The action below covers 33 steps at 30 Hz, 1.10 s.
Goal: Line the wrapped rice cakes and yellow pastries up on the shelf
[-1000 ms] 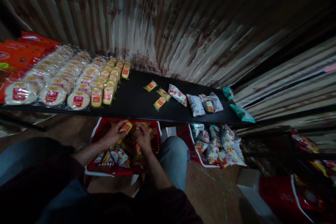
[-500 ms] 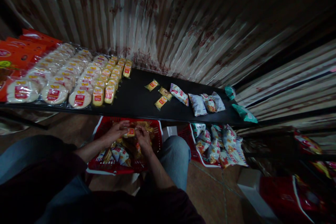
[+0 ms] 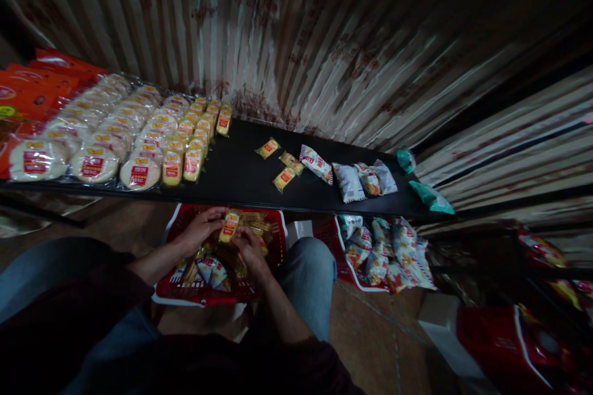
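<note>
A small yellow wrapped cake (image 3: 228, 226) with a red-and-yellow label stands upright between my two hands, over a red basket (image 3: 279, 247). My left hand (image 3: 204, 228) grips the cake at its left edge, fingers closed. On its lower right side, my right hand (image 3: 249, 245) pinches it between thumb and fingers. Under the hands, more yellow wrapped cakes and a white snack bag (image 3: 214, 273) fill the basket. Similar yellow cakes (image 3: 193, 164) stand in rows on the black shelf (image 3: 241, 163) above.
White round wrapped cakes (image 3: 94, 163) and orange packages (image 3: 32, 95) occupy the shelf's left. Loose yellow cakes (image 3: 284, 179), white snack bags (image 3: 348, 182) and green bags (image 3: 430, 197) lie toward the right. A second red basket (image 3: 345, 268) of snack bags sits beside my knee.
The cake in my hands has turned from lying sideways to upright and risen slightly. My right hand has shifted to its lower right side.
</note>
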Motion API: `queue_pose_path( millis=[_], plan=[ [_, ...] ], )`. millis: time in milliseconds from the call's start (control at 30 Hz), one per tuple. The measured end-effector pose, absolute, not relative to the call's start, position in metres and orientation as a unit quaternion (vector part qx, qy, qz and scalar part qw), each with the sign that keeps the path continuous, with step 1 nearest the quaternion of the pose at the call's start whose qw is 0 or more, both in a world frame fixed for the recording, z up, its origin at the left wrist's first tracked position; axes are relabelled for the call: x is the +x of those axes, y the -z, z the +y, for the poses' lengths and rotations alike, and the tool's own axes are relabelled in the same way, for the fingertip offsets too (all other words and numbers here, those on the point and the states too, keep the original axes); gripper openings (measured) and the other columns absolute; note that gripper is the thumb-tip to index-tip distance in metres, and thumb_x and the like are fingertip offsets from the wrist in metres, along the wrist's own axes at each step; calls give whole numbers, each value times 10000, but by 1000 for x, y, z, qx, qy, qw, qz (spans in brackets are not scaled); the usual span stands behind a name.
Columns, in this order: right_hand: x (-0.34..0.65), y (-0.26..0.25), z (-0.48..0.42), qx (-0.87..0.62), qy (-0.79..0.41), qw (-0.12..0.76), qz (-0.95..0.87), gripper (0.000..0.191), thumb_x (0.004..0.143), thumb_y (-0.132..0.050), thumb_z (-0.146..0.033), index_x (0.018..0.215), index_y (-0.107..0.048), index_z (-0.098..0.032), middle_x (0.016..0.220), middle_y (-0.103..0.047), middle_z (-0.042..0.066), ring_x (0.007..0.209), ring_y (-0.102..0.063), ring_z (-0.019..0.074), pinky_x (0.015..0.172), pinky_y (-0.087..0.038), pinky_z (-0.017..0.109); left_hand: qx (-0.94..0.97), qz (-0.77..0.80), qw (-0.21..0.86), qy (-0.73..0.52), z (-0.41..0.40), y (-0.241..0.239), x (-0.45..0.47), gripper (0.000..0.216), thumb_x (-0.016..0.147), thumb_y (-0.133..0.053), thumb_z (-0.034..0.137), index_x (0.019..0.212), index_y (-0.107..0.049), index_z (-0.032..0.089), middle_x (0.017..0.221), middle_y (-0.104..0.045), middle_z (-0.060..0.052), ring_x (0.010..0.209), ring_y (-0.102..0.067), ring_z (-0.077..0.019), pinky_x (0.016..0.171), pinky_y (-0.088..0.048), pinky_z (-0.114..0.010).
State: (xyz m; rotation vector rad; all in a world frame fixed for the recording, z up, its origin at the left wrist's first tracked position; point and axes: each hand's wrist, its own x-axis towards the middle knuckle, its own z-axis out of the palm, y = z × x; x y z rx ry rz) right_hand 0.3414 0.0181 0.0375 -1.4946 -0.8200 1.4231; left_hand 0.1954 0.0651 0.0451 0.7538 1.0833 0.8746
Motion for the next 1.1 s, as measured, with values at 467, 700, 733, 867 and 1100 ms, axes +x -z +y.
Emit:
queue_pose_path(
  millis=[467, 700, 733, 867, 1100],
  plan=[
    [345, -52, 17, -535, -609, 468, -352, 219, 613, -675, -281, 809, -600, -220, 698, -579, -44, 656, -524, 113, 652, -418, 229, 381, 481, 690, -385, 63, -68, 196, 403, 602, -722, 328, 943, -584, 163, 919, -661, -54, 810, -611, -179, 756, -462, -320],
    [346, -54, 17, -507, -623, 486, -346, 237, 638, -693, -294, 849, -621, -213, 731, -593, -27, 666, -530, 117, 641, -425, 231, 384, 467, 690, -398, 63, -73, 198, 371, 616, -714, 318, 922, -565, 169, 895, -644, -33, 807, -597, -168, 736, -461, -304],
    [346, -55, 17, -501, -624, 492, -343, 247, 643, -696, -297, 863, -625, -211, 743, -598, -24, 681, -538, 119, 653, -433, 233, 385, 465, 688, -402, 63, -73, 198, 364, 622, -711, 318, 920, -566, 169, 893, -642, -31, 801, -596, -164, 730, -460, -301],
    [347, -60, 17, -461, -656, 507, -317, 297, 656, -715, -332, 913, -614, -221, 848, -624, -2, 781, -580, 149, 699, -483, 264, 401, 457, 676, -417, 65, -77, 201, 326, 645, -702, 323, 899, -568, 168, 857, -637, -18, 773, -590, -151, 713, -454, -285],
    [347, -74, 20, -401, -693, 541, -255, 345, 626, -759, -350, 888, -563, -240, 936, -637, 6, 827, -607, 168, 726, -541, 339, 402, 445, 670, -437, 68, -96, 212, 306, 642, -703, 348, 842, -550, 174, 820, -633, -6, 769, -591, -147, 716, -452, -279]
  ],
)
